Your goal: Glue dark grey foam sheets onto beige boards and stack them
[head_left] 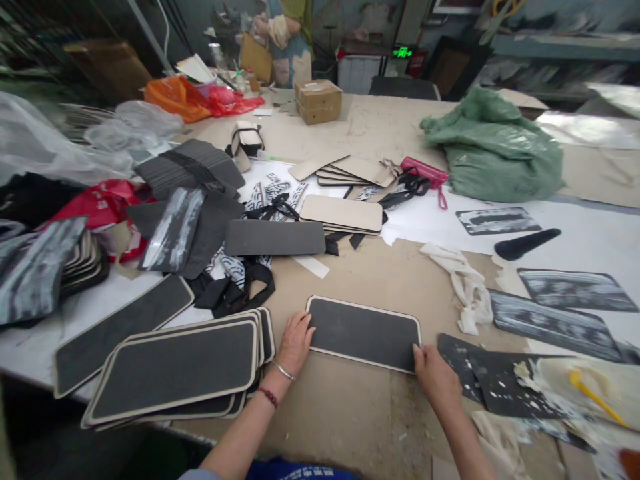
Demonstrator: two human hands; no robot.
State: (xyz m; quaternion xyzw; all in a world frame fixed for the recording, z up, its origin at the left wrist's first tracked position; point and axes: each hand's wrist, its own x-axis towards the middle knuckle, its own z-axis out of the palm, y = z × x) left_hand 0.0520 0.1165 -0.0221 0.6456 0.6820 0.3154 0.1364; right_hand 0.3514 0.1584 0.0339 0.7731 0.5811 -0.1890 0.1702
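Observation:
A dark grey rectangular panel with a cream border (pixel 364 333) lies in front of me on the brown table covering. My left hand (pixel 295 341) grips its left end, fingers on the edge; a metal bangle and a red bead bracelet circle that wrist. At the panel's lower right corner, my right hand (pixel 436 377) pinches the edge with the thumb on top. Beside my left forearm sits a stack of similar bordered panels (pixel 175 370), slightly fanned. Another bordered panel (pixel 123 333) lies tilted behind that stack.
White-smeared dark panels (pixel 555 323) lie at the right near a black tool (pixel 527 245) and a yellow-handled brush (pixel 595 397). Cream panels (pixel 343 212), black straps (pixel 235 293) and a plain grey panel (pixel 275 237) lie ahead. A green sack (pixel 495 147) and a carton (pixel 319 102) stand farther back.

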